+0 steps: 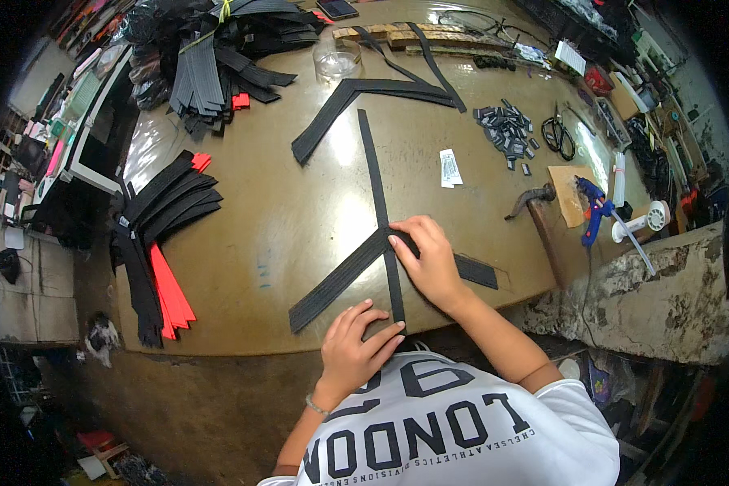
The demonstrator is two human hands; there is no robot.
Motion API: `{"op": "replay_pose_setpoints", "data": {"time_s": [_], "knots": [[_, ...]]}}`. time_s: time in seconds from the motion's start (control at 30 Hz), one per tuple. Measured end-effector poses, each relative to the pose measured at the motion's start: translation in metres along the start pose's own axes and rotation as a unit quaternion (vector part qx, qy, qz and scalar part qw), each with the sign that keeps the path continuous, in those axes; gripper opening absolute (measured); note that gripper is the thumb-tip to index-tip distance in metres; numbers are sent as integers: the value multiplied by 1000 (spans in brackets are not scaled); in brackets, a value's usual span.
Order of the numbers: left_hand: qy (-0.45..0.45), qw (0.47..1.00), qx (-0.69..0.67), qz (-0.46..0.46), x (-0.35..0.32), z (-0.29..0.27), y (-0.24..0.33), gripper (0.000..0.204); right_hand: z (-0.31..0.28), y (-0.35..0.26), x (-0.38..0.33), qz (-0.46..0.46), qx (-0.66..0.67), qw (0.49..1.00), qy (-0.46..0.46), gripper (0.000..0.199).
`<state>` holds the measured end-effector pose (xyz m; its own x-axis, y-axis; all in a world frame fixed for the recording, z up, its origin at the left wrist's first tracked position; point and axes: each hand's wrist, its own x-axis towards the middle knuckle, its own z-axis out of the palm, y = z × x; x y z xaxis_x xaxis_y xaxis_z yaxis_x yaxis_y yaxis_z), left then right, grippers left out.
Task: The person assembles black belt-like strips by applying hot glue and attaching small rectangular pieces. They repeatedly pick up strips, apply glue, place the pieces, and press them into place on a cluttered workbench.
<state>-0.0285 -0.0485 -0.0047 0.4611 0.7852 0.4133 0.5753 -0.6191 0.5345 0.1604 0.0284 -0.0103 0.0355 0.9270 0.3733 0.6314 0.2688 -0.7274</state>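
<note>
A wide black ribbed strap lies bent in a V on the table, crossed at its bend by a long, narrow black strap. My right hand is closed at the bend, thumb and index pinching the wide strap where the two meet. It covers part of the wide strap's right arm, whose end shows beyond my wrist. Near the table's front edge, thumb and index of my left hand close on the lower end of the narrow strap. Farther back lies another bent wide strap with a narrow strap.
Bundled black straps lie back left; black and red straps lie at left. To the right are small dark clips, scissors, a hammer, a blue glue gun and white labels. A clear round container stands behind.
</note>
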Motion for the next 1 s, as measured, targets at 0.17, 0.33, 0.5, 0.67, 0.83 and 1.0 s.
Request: {"op": "replay_pose_setpoints", "data": {"time_s": [0.17, 0.33, 0.5, 0.67, 0.83, 1.0], "knots": [[-13, 1000, -6, -1, 1, -3, 1, 19, 0, -2, -1, -5, -21, 1000, 16, 18], [-59, 998, 12, 1, 11, -15, 11, 17, 1, -2, -1, -19, -34, 999, 6, 18], [-190, 979, -69, -34, 44, -38, 4, 14, 2, 0, -6, -74, -136, 988, 9, 21], [-30, 996, -17, -86, 82, -15, -20, 29, -2, -8, -1, -119, -252, 959, -46, 22], [-50, 994, 19, -96, 80, -1, -25, 30, -82, 18, -10, 12, -163, 978, 132, 22], [-37, 993, -25, -107, 77, 1, -25, 28, -218, 132, -45, 261, -307, 763, 505, 48]]}}
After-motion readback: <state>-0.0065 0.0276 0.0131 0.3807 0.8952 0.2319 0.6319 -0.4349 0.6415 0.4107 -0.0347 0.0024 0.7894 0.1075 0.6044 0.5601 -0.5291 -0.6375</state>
